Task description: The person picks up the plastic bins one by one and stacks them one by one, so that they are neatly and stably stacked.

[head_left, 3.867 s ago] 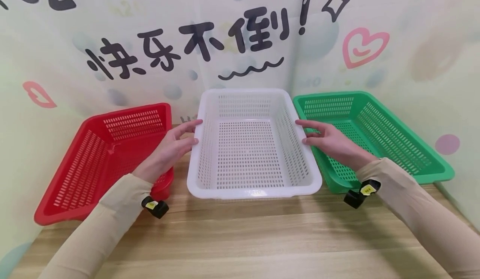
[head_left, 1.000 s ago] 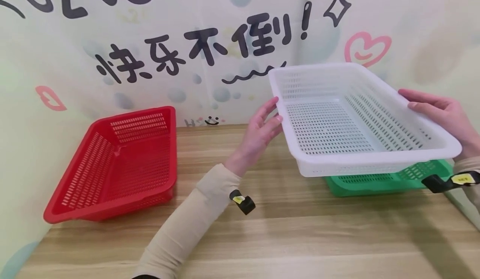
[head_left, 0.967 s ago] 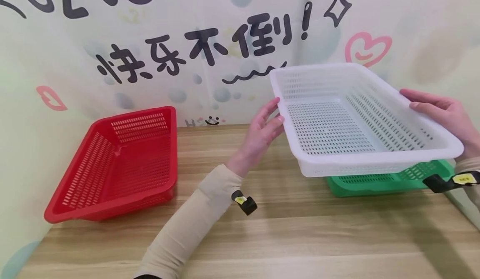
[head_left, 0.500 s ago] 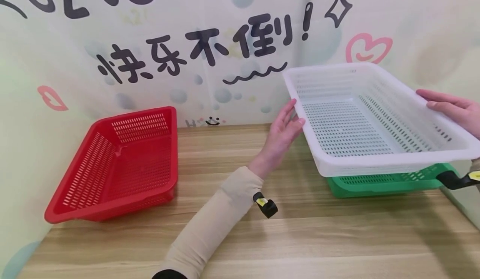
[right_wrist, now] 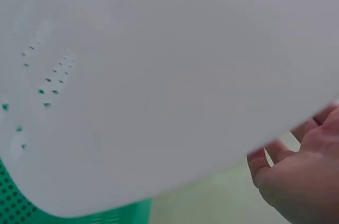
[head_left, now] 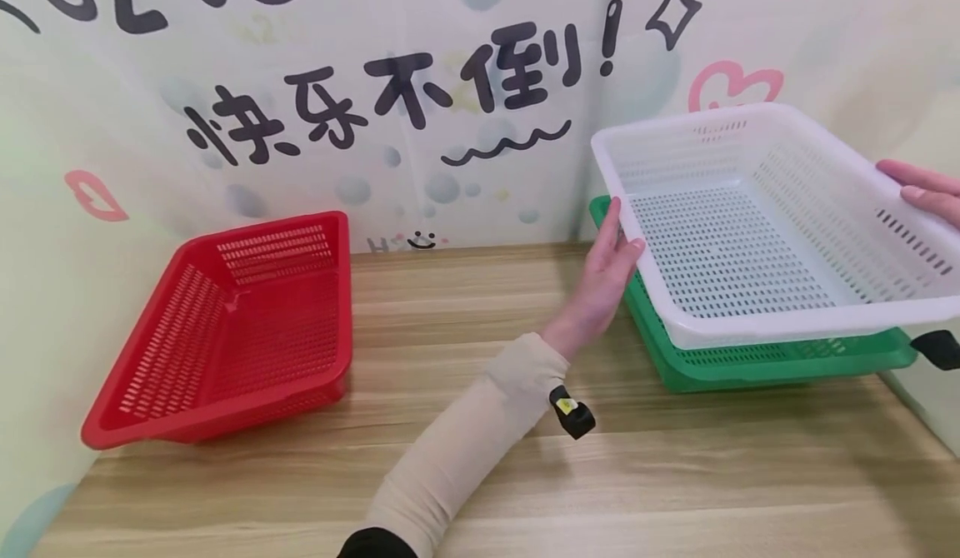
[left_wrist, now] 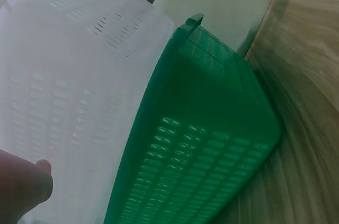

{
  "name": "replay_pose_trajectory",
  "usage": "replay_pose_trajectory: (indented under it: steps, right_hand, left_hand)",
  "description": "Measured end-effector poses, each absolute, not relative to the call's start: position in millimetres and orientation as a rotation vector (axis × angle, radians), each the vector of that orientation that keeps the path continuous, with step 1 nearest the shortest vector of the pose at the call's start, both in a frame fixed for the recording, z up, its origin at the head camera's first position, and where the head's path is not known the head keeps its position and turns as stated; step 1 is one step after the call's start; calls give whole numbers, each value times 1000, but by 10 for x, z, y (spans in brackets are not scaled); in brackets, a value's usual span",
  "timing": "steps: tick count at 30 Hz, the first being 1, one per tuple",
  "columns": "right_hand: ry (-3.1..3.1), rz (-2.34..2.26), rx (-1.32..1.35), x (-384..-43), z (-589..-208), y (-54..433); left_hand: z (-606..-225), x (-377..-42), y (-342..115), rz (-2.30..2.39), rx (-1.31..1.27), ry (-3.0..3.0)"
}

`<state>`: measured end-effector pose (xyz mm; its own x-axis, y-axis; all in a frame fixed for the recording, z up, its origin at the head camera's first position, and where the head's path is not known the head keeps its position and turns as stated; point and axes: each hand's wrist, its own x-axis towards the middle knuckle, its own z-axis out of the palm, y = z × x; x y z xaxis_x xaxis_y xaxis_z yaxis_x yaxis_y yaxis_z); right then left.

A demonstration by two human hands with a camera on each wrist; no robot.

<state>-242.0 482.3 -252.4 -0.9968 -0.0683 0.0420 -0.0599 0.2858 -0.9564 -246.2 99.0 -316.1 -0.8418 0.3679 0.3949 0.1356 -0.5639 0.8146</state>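
A white perforated plastic basket point(head_left: 810, 321) is held in the air over a green basket point(head_left: 787, 365) of similar build on the table. My left hand point(head_left: 592, 287) grips its left rim, thumb and fingers at the edge. At the right border of the head view my right hand point(head_left: 930, 191) holds the opposite rim, partly cut off. From the left wrist, the white basket point(left_wrist: 79, 107) overlaps the green basket point(left_wrist: 196, 128), with my left hand point(left_wrist: 24, 187) at the lower left. The right wrist view shows my right hand point(right_wrist: 302, 166) under the white basket's edge.
A red perforated basket point(head_left: 277, 333) stands at the left of the wooden table point(head_left: 450, 425). Behind rises a printed cloth wall point(head_left: 405, 166) with dark lettering, close to the baskets. Side walls bound the table left and right.
Both hands have lifted the white basket from the middle and carried it right, over the green one. In the last second it has moved further right. The red basket stays in place.
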Motion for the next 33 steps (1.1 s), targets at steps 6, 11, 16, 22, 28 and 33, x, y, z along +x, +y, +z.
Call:
replay_pose_trajectory:
  steps: [6, 11, 16, 22, 28, 33]
  right_hand:
    - [2588, -1669, -108, -2457, -2584, 4867]
    - [2525, -1687, 7, -2473, -2697, 4834]
    - [2401, -1855, 32, -2468, -2817, 4791]
    - [2349, -1866, 64, -2483, -2880, 4739]
    - [2050, -2143, 32, -2539, -2948, 4666]
    - [2036, -2174, 107, -2559, -2981, 4620]
  left_hand:
    - [-3236, -2460, 1044, 2486, 753, 1474]
    - [-3344, -2472, 1052, 2442, 732, 1549]
    - [-3447, -2476, 1068, 2397, 713, 1599]
    - [-3518, -2461, 1055, 2371, 703, 1622]
    - [-3598, -2445, 1060, 2412, 652, 1635]
    - [-3685, -2440, 1090, 2382, 602, 1772]
